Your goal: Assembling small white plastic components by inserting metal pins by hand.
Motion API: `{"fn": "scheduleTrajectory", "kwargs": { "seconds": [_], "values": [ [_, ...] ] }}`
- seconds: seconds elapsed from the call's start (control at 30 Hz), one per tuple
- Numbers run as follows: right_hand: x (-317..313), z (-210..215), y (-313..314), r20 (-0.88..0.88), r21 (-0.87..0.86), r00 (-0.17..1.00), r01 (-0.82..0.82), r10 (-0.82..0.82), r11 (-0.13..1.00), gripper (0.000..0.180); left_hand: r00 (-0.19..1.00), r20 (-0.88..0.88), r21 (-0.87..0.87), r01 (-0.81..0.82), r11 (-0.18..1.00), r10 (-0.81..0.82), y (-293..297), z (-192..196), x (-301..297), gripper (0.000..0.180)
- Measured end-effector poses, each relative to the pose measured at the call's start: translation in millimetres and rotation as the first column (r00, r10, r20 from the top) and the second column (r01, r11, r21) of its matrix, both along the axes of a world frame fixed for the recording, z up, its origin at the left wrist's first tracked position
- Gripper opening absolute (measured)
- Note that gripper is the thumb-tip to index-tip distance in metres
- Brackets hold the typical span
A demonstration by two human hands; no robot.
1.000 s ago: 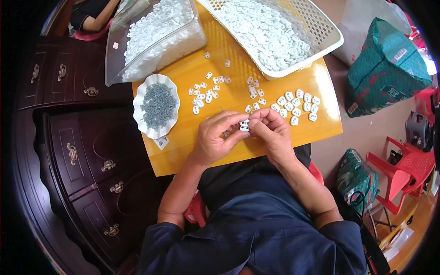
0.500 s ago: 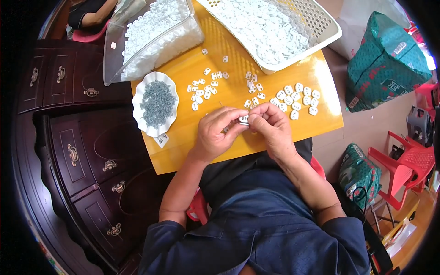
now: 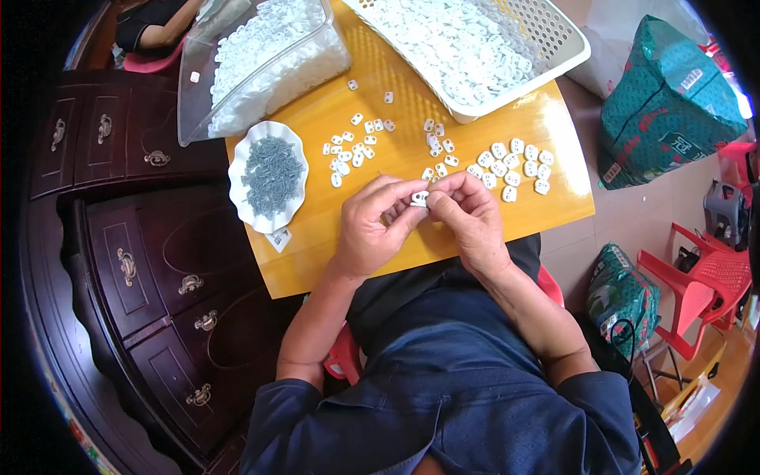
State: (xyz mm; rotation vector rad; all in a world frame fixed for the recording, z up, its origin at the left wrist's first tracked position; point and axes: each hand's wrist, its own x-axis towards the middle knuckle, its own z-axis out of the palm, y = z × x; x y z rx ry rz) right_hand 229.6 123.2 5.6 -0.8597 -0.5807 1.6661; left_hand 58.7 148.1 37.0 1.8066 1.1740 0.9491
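Note:
My left hand and my right hand meet over the yellow table, pinching one small white plastic piece between their fingertips. Just beyond them lie loose white pieces: one cluster to the left, another to the right. A white scalloped dish holding small grey metal parts stands left of my left hand.
A clear plastic tub and a white perforated basket, both full of white pieces, sit at the table's far side. A dark wooden drawer cabinet is on the left. Green bags and red plastic chairs stand on the right.
Both hands stay together on the white piece, with only slight finger movement. The view has shifted a little.

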Motion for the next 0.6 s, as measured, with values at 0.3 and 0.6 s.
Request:
{"fn": "scheduleTrajectory", "kwargs": {
  "seconds": [0.3, 0.6],
  "values": [
    [-3.0, 0.6, -0.2, 0.060, -0.030, 0.997, 0.056, -0.055, 0.998, 0.013, 0.991, -0.109, -0.026, -0.078, 0.997, 0.075, -7.2, -1.1, -13.8, 0.023],
    [-1.8, 7.5, -2.4, 0.096, -0.118, 0.995, -0.013, 0.025, 0.993, 0.025, 0.916, -0.383, 0.253, -0.024, 0.967, 0.123, -24.3, 2.9, -15.3, 0.016]
  ]
}}
